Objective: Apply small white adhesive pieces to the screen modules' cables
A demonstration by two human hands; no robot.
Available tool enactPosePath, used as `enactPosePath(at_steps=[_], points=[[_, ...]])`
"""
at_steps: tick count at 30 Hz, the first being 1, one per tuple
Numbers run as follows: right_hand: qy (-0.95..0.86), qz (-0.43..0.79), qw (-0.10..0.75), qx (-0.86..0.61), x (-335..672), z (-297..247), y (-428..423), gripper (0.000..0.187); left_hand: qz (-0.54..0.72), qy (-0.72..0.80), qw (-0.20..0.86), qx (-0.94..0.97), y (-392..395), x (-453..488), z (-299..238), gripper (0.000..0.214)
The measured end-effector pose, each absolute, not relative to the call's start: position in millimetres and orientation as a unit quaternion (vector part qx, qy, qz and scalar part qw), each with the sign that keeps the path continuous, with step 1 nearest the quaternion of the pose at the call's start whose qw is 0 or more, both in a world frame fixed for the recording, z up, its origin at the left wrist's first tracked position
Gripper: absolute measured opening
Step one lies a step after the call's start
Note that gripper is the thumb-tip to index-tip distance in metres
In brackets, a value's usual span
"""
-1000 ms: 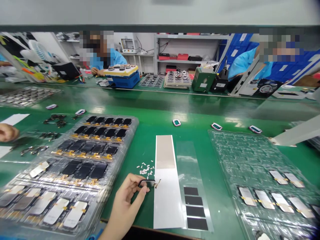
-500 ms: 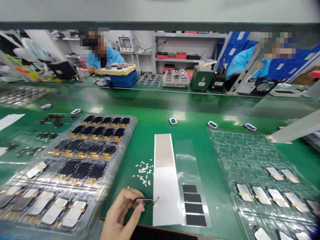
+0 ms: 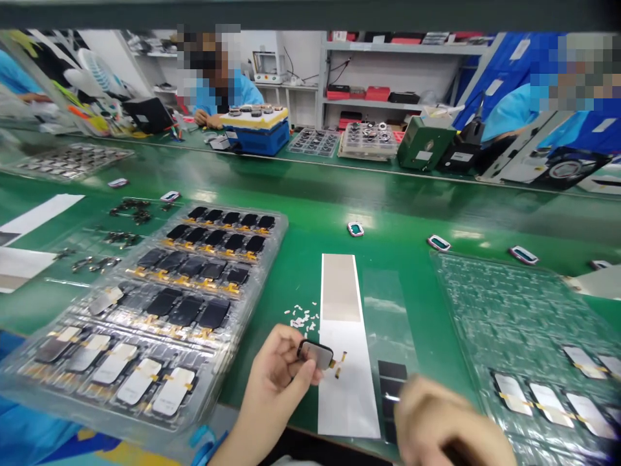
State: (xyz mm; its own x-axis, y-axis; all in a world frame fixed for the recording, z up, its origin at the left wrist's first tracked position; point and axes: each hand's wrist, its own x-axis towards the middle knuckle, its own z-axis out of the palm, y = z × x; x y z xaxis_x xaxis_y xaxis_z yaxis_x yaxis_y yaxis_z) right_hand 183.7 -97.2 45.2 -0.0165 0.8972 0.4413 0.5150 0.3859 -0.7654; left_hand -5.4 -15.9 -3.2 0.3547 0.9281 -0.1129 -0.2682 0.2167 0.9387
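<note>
Between the thumb and fingers of my left hand (image 3: 284, 372) is a small display screen (image 3: 317, 355), its grey back turned up and a short flex cable pointing right. It hovers over the left edge of a long white strip (image 3: 347, 388) with a beige upper part. Blurred by motion, my right hand (image 3: 439, 421) is at the lower right, over a clear sheet with dark rectangles (image 3: 392, 370); its fingers cannot be made out. White scraps (image 3: 303, 318) lie left of the strip.
On the left stands a clear tray (image 3: 272, 259) holding several screens; another clear tray (image 3: 490, 291) with white-backed screens is on the right. Small pink-edged frames (image 3: 356, 229) line the green bench. Two people in blue sit across, beyond a blue box (image 3: 262, 137).
My left hand has moved right and up with the display screen, turning its grey back into view. My right hand has come in at the lower right. The camera view has shifted.
</note>
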Motion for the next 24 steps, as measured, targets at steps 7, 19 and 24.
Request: enactPosePath(at_steps=[7, 19, 24], points=[[-0.609, 0.277, 0.45, -0.591, 179, 24, -69, 0.007, 0.363, 0.308, 0.738, 0.479, -10, 0, 4, 0.024], [-0.577, 0.298, 0.47, -0.599, 177, 22, -54, 0.007, 0.313, 0.245, 0.756, 0.521, -9, -6, -9, 0.048], [-0.578, 0.285, 0.482, -0.594, 172, 19, -54, 0.014, 0.28, 0.202, 0.777, 0.526, -12, -10, -9, 0.048]])
